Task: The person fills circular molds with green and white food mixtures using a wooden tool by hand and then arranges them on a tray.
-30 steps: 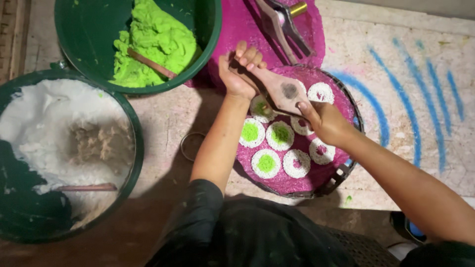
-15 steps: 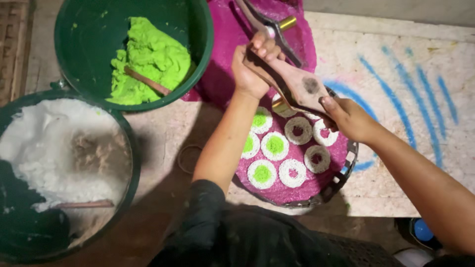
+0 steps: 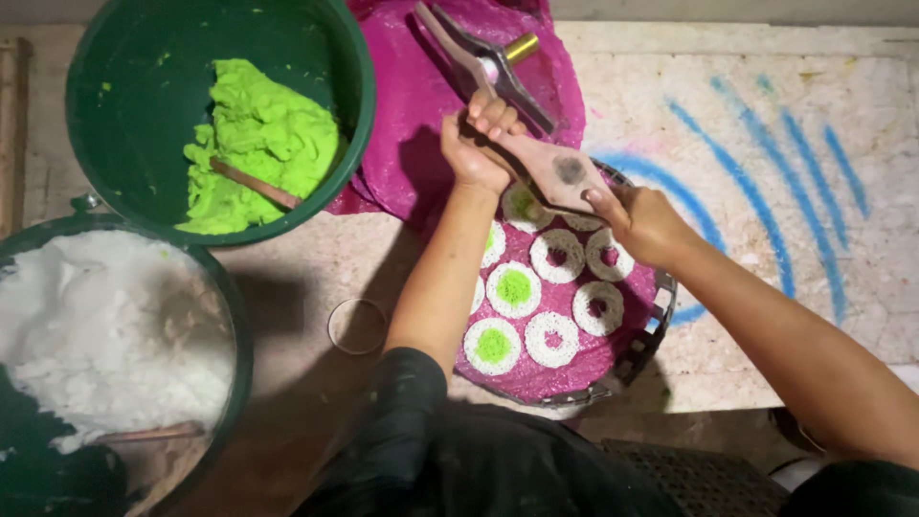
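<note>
A flat wooden paddle mould (image 3: 553,168) — pale brown, with a dark round stain near its middle — is held tilted over the far edge of a round tray (image 3: 661,304) lined with magenta cloth. The left hand (image 3: 476,150) grips its narrow end, the right hand (image 3: 643,219) its wider end. Below lie ring-shaped white cakes (image 3: 557,255) — some filled green, some open-centred.

Tub (image 3: 96,124) left of tray (image 3: 661,306)

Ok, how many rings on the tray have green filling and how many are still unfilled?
Green-filled rings: 4
Unfilled rings: 4
Total: 8 in plain view; the wooden paddle may hide another.
</note>
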